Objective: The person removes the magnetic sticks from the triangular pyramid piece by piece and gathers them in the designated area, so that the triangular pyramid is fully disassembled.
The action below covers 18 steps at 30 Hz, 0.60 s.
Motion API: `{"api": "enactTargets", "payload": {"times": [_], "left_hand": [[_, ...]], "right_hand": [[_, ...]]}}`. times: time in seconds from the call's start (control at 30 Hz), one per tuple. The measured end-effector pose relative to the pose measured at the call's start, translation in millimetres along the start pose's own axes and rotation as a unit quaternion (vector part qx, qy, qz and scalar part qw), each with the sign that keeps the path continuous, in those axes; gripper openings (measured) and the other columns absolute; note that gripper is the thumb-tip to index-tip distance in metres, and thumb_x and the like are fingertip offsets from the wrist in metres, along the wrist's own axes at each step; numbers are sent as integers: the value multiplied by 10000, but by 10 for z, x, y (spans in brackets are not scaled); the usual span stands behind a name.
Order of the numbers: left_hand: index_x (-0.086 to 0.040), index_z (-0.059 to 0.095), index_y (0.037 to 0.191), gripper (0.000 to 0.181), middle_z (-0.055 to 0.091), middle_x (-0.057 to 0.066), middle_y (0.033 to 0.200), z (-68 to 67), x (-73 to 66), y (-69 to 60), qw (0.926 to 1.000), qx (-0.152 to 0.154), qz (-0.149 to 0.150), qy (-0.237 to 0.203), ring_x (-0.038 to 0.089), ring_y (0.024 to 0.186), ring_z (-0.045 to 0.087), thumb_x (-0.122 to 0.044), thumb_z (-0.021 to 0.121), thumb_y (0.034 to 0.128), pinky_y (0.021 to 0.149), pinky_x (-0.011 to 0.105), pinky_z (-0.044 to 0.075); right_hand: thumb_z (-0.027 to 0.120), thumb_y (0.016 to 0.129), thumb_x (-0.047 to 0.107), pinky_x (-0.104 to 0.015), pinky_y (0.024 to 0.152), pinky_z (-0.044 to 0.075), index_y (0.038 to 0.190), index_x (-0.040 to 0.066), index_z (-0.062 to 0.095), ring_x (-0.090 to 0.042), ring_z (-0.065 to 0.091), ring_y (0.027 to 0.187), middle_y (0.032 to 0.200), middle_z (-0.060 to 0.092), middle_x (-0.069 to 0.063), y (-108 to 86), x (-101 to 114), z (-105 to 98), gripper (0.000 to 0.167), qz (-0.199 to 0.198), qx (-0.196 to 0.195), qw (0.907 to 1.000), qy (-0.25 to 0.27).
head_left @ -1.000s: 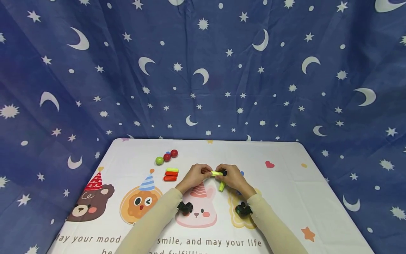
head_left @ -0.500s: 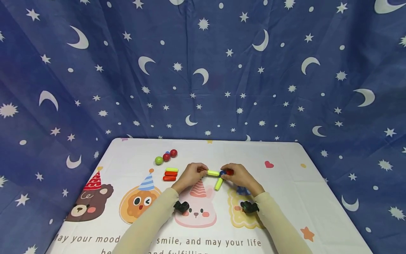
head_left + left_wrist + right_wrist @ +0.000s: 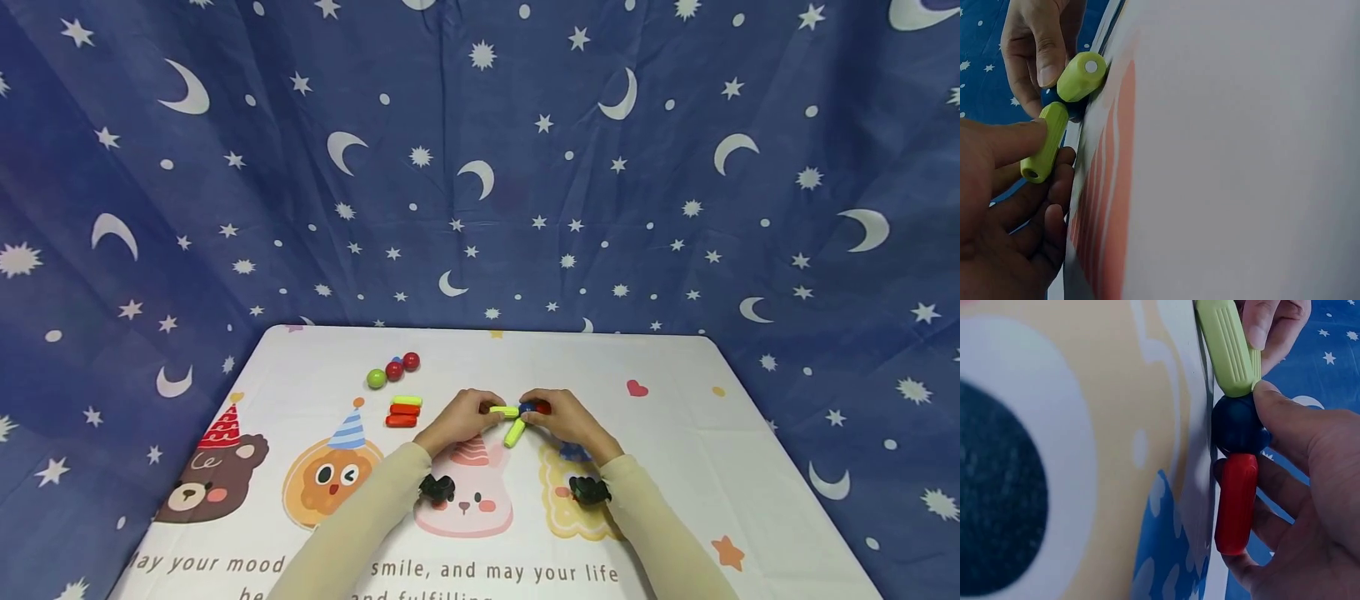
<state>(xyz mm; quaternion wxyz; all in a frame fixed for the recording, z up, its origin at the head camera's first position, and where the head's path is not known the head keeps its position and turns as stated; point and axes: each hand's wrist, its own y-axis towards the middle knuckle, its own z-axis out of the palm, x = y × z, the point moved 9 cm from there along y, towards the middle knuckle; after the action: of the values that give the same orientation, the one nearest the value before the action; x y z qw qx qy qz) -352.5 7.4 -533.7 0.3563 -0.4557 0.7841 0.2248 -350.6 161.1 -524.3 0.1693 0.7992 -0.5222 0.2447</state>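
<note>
A dark blue ball (image 3: pixel 1234 425) has two yellow-green rods and a red rod (image 3: pixel 1236 504) around it, touching it. My right hand (image 3: pixel 562 414) grips the ball between thumb and fingers, its other fingers behind the red rod. My left hand (image 3: pixel 466 416) pinches the outer end of the left yellow-green rod (image 3: pixel 1046 142), whose far end meets the ball. The other yellow-green rod (image 3: pixel 514 433) points down toward the front, touched by neither hand. In the right wrist view, part of the left-hand rod is hidden behind this one.
At the back left lie a green ball (image 3: pixel 377 378), two red balls (image 3: pixel 394 371) and a partly hidden blue one. Before them lie a yellow-green rod (image 3: pixel 407 401) and two red rods (image 3: pixel 401 422). A printed white cloth (image 3: pixel 652 467) covers the table; a starry curtain hangs behind.
My right hand has shifted slightly right, uncovering the blue ball and red rod. My left hand moved left, then slightly back right. The front yellow-green rod has swung a little left.
</note>
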Motion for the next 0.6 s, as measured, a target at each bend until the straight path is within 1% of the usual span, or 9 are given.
{"api": "enactTargets", "payload": {"times": [0.1,0.17,0.33,0.43,0.5,0.6], "left_hand": [[-129,727,1110,212,695,-3,970,34,-13,32,9999,23,36,141,96,802,541,-231,676,931,740,236,471],[-126,727,1118,211,695,-4,977,43,-2,31,9998,35,14,189,94,802,535,-221,668,938,745,235,468],[-133,724,1140,216,691,-7,965,13,11,9,9998,26,6,192,92,798,529,-205,651,950,739,230,456],[-137,724,1139,221,675,-10,928,-30,30,-13,10000,-14,-57,13,90,776,522,-219,658,946,704,222,448],[-143,723,1138,226,662,-4,906,-58,52,-37,9997,-33,-169,-170,91,746,528,-238,666,941,664,216,454],[-162,717,1135,226,657,4,934,-103,81,-91,9985,-57,-342,-413,104,737,546,-251,680,931,623,220,483]], "right_hand": [[699,911,309,-412,943,509,1194,195,690,-172,629,1035,1168,699,-19,-5,-11,-1,305,26,-13,10000,31],[693,916,306,-412,943,511,1196,205,690,-176,630,1037,1173,698,-17,-7,-18,9,298,39,-2,10000,52],[674,931,306,-425,940,513,1196,217,693,-193,637,1066,1185,698,-16,-12,-26,3,281,-57,-21,9999,106],[672,931,310,-429,937,513,1189,223,696,-193,636,1073,1186,697,-13,-12,-37,-3,273,-74,-34,9998,187],[679,927,311,-430,944,508,1187,229,696,-190,632,1077,1189,695,-10,-11,-49,-1,273,-25,-24,9997,250],[687,921,314,-429,963,499,1187,238,693,-182,622,1084,1193,690,-2,-6,-75,14,277,58,9,9996,262]]}}
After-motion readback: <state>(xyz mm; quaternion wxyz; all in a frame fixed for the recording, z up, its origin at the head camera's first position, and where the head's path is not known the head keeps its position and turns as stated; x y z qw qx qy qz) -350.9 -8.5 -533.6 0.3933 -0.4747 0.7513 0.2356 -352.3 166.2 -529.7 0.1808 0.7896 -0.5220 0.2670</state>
